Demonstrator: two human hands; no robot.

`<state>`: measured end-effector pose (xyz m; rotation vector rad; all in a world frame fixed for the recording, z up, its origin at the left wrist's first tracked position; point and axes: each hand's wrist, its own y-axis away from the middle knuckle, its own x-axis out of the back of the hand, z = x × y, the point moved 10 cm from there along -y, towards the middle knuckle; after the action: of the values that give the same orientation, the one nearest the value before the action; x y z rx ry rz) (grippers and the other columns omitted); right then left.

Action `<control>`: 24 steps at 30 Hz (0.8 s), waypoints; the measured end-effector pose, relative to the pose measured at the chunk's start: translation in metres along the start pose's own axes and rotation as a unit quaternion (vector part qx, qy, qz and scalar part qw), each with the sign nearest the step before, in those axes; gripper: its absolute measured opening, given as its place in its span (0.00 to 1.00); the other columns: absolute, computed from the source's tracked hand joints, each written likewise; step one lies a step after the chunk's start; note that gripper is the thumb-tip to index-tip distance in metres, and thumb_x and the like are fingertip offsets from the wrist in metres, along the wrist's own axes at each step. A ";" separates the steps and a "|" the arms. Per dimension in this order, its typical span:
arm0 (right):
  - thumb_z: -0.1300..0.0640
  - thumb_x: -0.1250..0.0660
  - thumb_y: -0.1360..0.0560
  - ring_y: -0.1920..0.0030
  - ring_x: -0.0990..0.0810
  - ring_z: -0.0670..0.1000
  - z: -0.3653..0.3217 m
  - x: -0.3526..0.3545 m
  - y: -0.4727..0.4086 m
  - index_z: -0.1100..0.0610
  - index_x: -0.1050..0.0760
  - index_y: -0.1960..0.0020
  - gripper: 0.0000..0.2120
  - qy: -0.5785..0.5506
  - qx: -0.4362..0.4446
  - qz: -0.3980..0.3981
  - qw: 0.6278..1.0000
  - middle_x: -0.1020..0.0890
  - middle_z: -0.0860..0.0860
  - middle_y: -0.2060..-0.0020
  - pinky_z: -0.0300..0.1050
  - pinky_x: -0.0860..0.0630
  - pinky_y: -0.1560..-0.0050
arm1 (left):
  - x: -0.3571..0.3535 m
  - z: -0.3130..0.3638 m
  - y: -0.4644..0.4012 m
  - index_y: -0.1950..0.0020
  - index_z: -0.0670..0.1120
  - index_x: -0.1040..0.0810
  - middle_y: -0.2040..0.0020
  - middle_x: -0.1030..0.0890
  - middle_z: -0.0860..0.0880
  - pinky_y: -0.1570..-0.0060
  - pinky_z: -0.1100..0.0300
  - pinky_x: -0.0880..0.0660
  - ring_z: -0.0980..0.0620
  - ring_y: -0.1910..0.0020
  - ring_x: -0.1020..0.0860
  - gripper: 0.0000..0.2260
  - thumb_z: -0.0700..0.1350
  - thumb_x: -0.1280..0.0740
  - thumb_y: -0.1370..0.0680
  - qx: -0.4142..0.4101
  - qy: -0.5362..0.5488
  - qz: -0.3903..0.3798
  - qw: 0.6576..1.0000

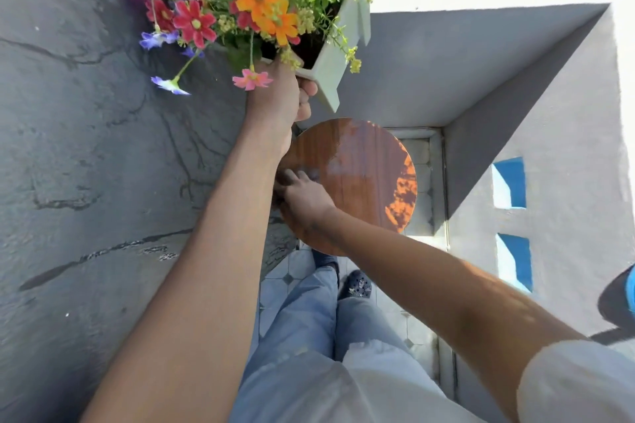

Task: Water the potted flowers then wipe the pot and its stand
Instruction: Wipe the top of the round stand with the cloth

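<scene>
Flower pot (338, 55), white and square, is held aloft above the round wooden stand (357, 178), your left hand (275, 99) gripping its near rim. Your right hand (302, 197) presses something blurred, unidentifiable, at the stand's left edge.

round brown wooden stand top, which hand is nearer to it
Right. The right hand rests on the round brown wooden stand top; the left hand holds the white flower pot above it.
</scene>
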<state>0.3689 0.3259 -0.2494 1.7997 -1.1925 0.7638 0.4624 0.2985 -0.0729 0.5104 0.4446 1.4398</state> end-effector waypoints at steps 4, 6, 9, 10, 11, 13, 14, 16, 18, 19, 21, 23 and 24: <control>0.56 0.37 0.23 0.41 0.27 0.59 0.010 0.004 0.002 0.52 0.31 0.28 0.23 -0.014 0.015 0.021 1.000 0.28 0.55 0.38 0.56 0.20 0.51 | 0.002 0.001 0.003 0.65 0.45 0.31 0.74 0.28 0.48 0.76 0.63 0.47 0.56 0.79 0.40 0.13 0.37 0.47 0.22 -0.015 -0.019 -0.006 1.000; 0.55 0.36 0.23 0.40 0.27 0.60 0.057 0.033 -0.003 0.51 0.30 0.28 0.22 -0.031 -0.062 0.069 0.995 0.28 0.56 0.40 0.57 0.20 0.50 | 0.003 0.000 0.005 0.64 0.45 0.31 0.72 0.28 0.47 0.76 0.63 0.47 0.55 0.78 0.40 0.13 0.38 0.47 0.21 -0.017 -0.022 -0.004 1.000; 0.57 0.36 0.27 0.39 0.25 0.61 0.153 0.079 0.010 0.51 0.25 0.35 0.21 -0.065 -0.231 0.166 0.956 0.26 0.57 0.40 0.55 0.22 0.48 | 0.005 -0.006 0.009 0.62 0.45 0.32 0.71 0.29 0.46 0.78 0.63 0.46 0.55 0.77 0.40 0.12 0.39 0.47 0.20 -0.016 -0.023 0.001 1.000; 0.58 0.37 0.29 0.40 0.25 0.62 0.176 0.086 0.019 0.50 0.25 0.36 0.21 -0.073 -0.277 0.182 0.941 0.25 0.57 0.40 0.54 0.23 0.47 | 0.005 -0.009 0.011 0.63 0.45 0.32 0.71 0.28 0.46 0.78 0.64 0.46 0.55 0.79 0.39 0.12 0.39 0.46 0.20 -0.014 -0.023 0.004 1.000; 0.59 0.37 0.30 0.39 0.25 0.62 0.187 0.088 0.029 0.49 0.25 0.35 0.23 -0.079 -0.304 0.187 0.931 0.25 0.57 0.39 0.54 0.23 0.45 | 0.005 -0.013 0.013 0.63 0.45 0.32 0.72 0.28 0.45 0.79 0.64 0.45 0.56 0.80 0.39 0.12 0.39 0.45 0.20 -0.010 -0.023 0.007 1.000; 0.60 0.35 0.30 0.38 0.26 0.62 0.175 0.080 0.043 0.48 0.28 0.32 0.26 -0.068 -0.293 0.185 0.936 0.26 0.58 0.36 0.54 0.22 0.45 | 0.005 -0.022 0.019 0.63 0.45 0.31 0.72 0.28 0.45 0.80 0.65 0.44 0.57 0.82 0.39 0.13 0.40 0.45 0.19 0.000 -0.020 0.012 1.000; 0.59 0.34 0.28 0.38 0.27 0.61 0.157 0.068 0.049 0.49 0.29 0.30 0.26 -0.058 -0.264 0.167 0.948 0.27 0.58 0.36 0.54 0.22 0.46 | 0.005 -0.027 0.021 0.63 0.45 0.31 0.71 0.28 0.45 0.80 0.66 0.44 0.58 0.83 0.38 0.12 0.40 0.45 0.19 0.005 -0.017 0.012 1.000; 0.57 0.33 0.26 0.39 0.28 0.61 0.109 0.028 0.063 0.50 0.31 0.28 0.26 -0.042 -0.173 0.096 0.979 0.28 0.57 0.38 0.53 0.22 0.49 | 0.004 -0.038 0.026 0.61 0.44 0.31 0.71 0.28 0.45 0.81 0.66 0.44 0.58 0.83 0.38 0.11 0.40 0.45 0.19 0.016 -0.013 0.014 1.000; 0.55 0.32 0.24 0.41 0.27 0.61 0.057 -0.012 0.087 0.52 0.31 0.27 0.26 -0.018 -0.057 0.023 0.998 0.28 0.58 0.41 0.55 0.21 0.52 | 0.006 -0.048 0.032 0.62 0.44 0.31 0.71 0.28 0.45 0.80 0.66 0.45 0.58 0.82 0.38 0.12 0.40 0.45 0.19 0.021 -0.013 0.020 1.000; 0.55 0.32 0.24 0.42 0.27 0.62 0.041 -0.027 0.101 0.53 0.30 0.27 0.25 -0.016 -0.005 0.001 1.000 0.27 0.59 0.42 0.56 0.21 0.54 | 0.008 -0.054 0.035 0.62 0.44 0.31 0.71 0.28 0.45 0.81 0.66 0.45 0.58 0.82 0.38 0.12 0.40 0.45 0.19 0.023 -0.016 0.024 0.999; 0.54 0.31 0.24 0.43 0.25 0.62 0.043 -0.035 0.121 0.54 0.28 0.29 0.24 -0.017 0.038 -0.002 0.999 0.25 0.59 0.45 0.55 0.20 0.55 | 0.013 -0.067 0.045 0.62 0.45 0.31 0.71 0.28 0.46 0.81 0.67 0.44 0.58 0.81 0.37 0.12 0.39 0.46 0.19 0.028 -0.031 0.029 0.999; 0.54 0.31 0.26 0.44 0.24 0.61 0.085 -0.017 0.126 0.52 0.26 0.30 0.24 -0.037 -0.024 0.046 0.998 0.25 0.58 0.45 0.54 0.20 0.51 | 0.015 -0.082 0.056 0.60 0.45 0.31 0.69 0.28 0.46 0.80 0.67 0.44 0.58 0.80 0.37 0.12 0.39 0.47 0.19 0.032 -0.046 0.034 0.998; 0.54 0.31 0.27 0.44 0.23 0.62 0.117 -0.006 0.126 0.52 0.25 0.31 0.24 -0.054 -0.081 0.082 0.992 0.24 0.58 0.44 0.54 0.21 0.49 | 0.016 -0.090 0.062 0.59 0.45 0.31 0.69 0.28 0.46 0.80 0.67 0.44 0.58 0.80 0.37 0.11 0.38 0.47 0.19 0.035 -0.045 0.038 0.998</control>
<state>0.2544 0.1987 -0.2716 1.6422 -1.4449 0.6474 0.3617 0.3238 -0.1106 0.6521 0.4095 1.4721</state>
